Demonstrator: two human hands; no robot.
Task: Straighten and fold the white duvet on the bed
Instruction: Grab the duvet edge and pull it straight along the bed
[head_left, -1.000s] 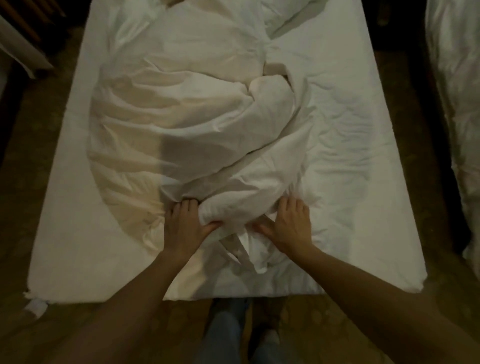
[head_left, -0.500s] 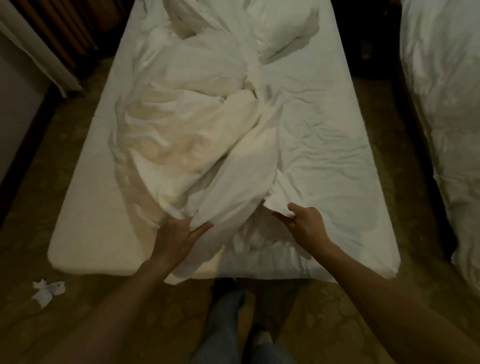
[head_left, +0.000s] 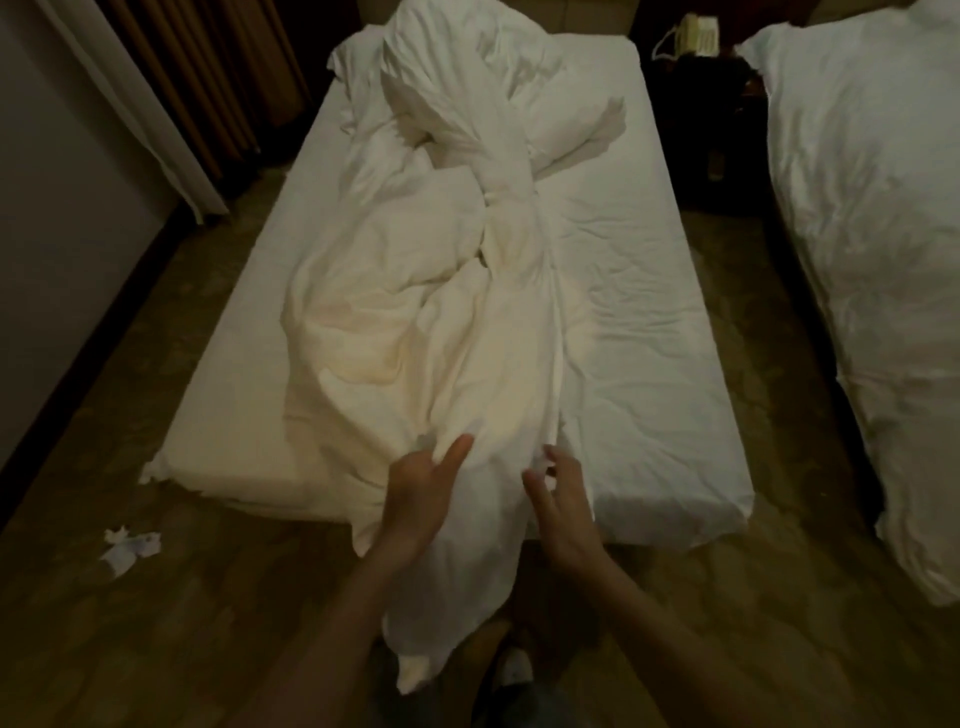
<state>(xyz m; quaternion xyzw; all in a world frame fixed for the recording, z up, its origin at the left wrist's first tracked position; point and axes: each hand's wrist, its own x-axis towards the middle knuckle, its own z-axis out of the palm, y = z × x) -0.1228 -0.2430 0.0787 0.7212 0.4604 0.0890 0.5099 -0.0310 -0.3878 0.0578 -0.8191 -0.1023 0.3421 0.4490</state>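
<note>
The white duvet (head_left: 436, 312) lies bunched and twisted lengthwise down the middle of the bed (head_left: 649, 322), running from a tall heap at twelve o'clock to the foot edge at six o'clock, where its near end spills over the mattress and hangs toward the floor (head_left: 208, 597) between the person's forearms. The bare sheet shows on both flanks, wider at three o'clock than at nine.

Both hands sit at the foot of the bed, close together with the hanging strip of duvet between them. The left hand (head_left: 421, 493), at seven o'clock of the bundle, has its fingers curled into a fold of the fabric and its thumb raised against it, so it grips the duvet. The right hand (head_left: 561, 493), at five o'clock, lies against the duvet's right edge with fingers spread and bent; a bit of white cloth shows at its fingertips, but I cannot tell whether it pinches the fabric or merely touches it.

A pillow (head_left: 566, 119) lies at one o'clock, partly under the heap. Crumpled paper (head_left: 130, 548) lies on the floor at eight o'clock. A second bed (head_left: 883, 260) stands at three o'clock, and curtains (head_left: 208, 78) hang at eleven.
</note>
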